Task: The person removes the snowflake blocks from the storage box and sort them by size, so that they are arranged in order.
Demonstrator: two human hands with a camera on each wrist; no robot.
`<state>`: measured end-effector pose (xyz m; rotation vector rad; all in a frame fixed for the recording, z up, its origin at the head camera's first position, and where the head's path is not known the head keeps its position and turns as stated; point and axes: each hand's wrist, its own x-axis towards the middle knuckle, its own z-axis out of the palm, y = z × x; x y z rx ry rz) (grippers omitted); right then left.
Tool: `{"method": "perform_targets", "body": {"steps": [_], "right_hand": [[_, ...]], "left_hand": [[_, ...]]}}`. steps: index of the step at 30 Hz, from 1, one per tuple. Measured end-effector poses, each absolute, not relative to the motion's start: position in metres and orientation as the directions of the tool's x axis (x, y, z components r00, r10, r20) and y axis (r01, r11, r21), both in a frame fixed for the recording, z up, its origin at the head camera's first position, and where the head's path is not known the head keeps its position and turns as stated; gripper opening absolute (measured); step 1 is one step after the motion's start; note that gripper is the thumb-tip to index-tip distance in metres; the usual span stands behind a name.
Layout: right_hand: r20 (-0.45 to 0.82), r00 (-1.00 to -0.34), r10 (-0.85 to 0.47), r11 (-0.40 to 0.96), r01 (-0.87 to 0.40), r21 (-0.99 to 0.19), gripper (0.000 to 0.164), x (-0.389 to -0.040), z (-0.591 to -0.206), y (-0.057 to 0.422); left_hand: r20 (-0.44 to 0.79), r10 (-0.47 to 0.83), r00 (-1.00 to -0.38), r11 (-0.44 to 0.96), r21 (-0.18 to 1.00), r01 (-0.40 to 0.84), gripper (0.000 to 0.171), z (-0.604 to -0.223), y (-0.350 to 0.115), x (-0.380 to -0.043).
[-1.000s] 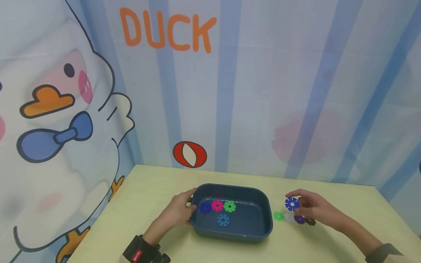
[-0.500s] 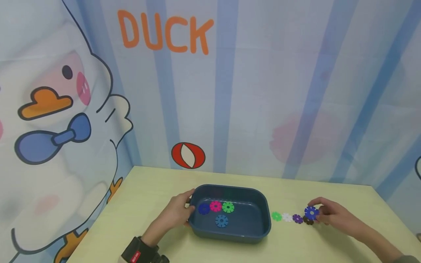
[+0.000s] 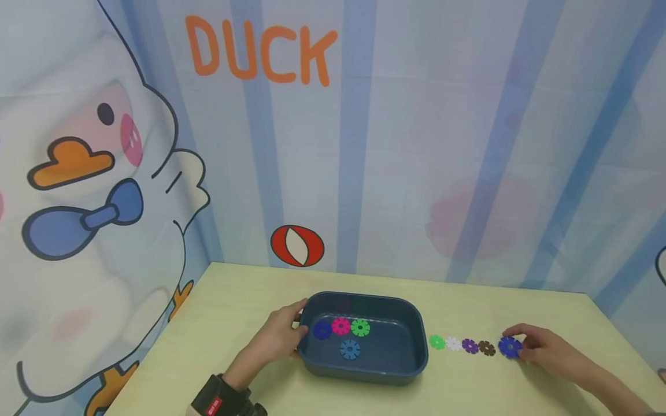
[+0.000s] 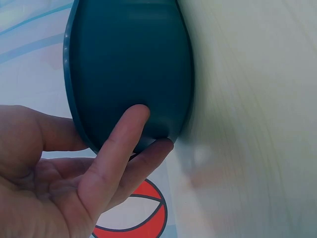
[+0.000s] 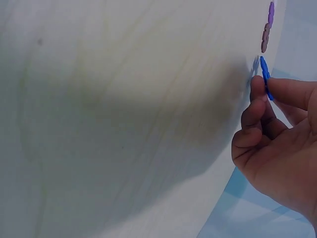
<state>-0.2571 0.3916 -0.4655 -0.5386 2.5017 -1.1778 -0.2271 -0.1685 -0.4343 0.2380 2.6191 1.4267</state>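
My left hand [image 3: 277, 334] grips the left end of a dark blue rectangular plastic tray [image 3: 392, 346]. In the left wrist view its fingers [image 4: 116, 153] lie against the tray's outer wall [image 4: 131, 64]. Inside the tray are notched plastic discs: a dark blue one [image 3: 322, 330], a pink one [image 3: 340, 326], a green one [image 3: 361, 327] and a lighter blue one [image 3: 350, 349]. Right of it, my right hand [image 3: 554, 352] pinches a blue notched disc [image 3: 510, 347] between thumb and fingers, low at the table, just past a brown disc [image 3: 487, 348].
A row of discs runs from the tray toward the right hand: green [image 3: 437, 342], white [image 3: 454, 344], purple [image 3: 470, 346], then the brown one. The pale yellow table [image 3: 250, 289] ends at a striped cloth backdrop [image 3: 400, 144] with a printed duck.
My right hand has carried the blue disc rightward and down, from above the row to beyond its brown end. The left hand keeps its hold on the tray.
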Motion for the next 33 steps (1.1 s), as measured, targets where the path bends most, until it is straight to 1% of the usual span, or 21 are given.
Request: {"method": "perform_targets", "body": {"steps": [7, 16, 21, 26, 30, 33], "right_hand": [[-0.128, -0.888, -0.442, 0.672, -0.233, -0.703, 0.036, -0.258, -0.468, 0.389], [-0.153, -0.901, -0.406, 0.727, -0.217, -0.652, 0.036, -0.260, -0.465, 0.385], [-0.101, -0.934, -0.343, 0.765, -0.215, -0.607, 0.032, -0.262, -0.456, 0.374], [-0.016, -0.917, -0.398, 0.700, -0.292, -0.652, 0.031, -0.265, -0.447, 0.350], [0.041, -0.883, -0.468, 0.619, -0.361, -0.698, 0.032, -0.270, -0.442, 0.324], [0.100, -0.855, -0.508, 0.575, -0.424, -0.700, 0.031, -0.271, -0.438, 0.304]], "left_hand": [[-0.062, 0.211, -0.976, 0.532, 0.845, 0.061, 0.064, -0.434, -0.168, -0.227], [-0.061, 0.214, -0.975, 0.526, 0.848, 0.062, 0.064, -0.435, -0.169, -0.228], [-0.068, 0.209, -0.975, 0.529, 0.847, 0.054, 0.064, -0.436, -0.169, -0.228], [-0.074, 0.207, -0.976, 0.533, 0.844, 0.049, 0.064, -0.436, -0.169, -0.227], [-0.066, 0.204, -0.977, 0.530, 0.846, 0.053, 0.064, -0.435, -0.169, -0.227], [-0.056, 0.212, -0.976, 0.526, 0.848, 0.065, 0.063, -0.435, -0.168, -0.227]]}}
